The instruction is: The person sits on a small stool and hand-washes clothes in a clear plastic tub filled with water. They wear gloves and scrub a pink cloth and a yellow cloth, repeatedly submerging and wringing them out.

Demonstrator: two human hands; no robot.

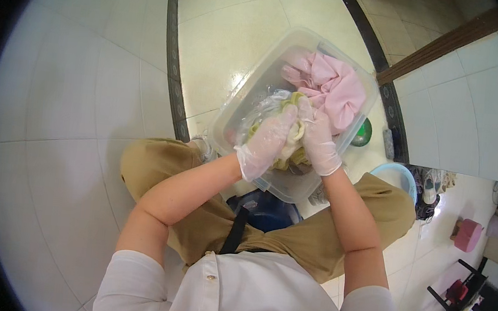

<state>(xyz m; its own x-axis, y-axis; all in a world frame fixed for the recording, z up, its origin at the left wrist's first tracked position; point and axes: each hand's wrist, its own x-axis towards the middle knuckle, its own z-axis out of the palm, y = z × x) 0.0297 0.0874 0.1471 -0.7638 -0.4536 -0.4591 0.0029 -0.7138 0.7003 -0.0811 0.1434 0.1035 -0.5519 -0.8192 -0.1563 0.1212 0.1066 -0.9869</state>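
Observation:
A clear plastic tub [242, 92] with wet clothes in it stands on the floor between my knees. My left hand [268, 141] and my right hand [321, 140], both in thin see-through gloves, are close together over the tub, shut on a wet yellow-green and cream cloth [295, 135]. Folds of the cloth hang below my fingers. A pink cloth [334, 89] is heaped at the tub's far right side. White, clear-looking wet material [262, 107] lies left of the held cloth; its kind is unclear.
A dark blue basin [270, 211] is between my legs, under the tub's near edge. At the right are a green round object [362, 132], a grey brush-like object [388, 143], a light blue basin [402, 172], shoes [430, 188] and a pink stool [467, 235]. Tiled walls flank both sides.

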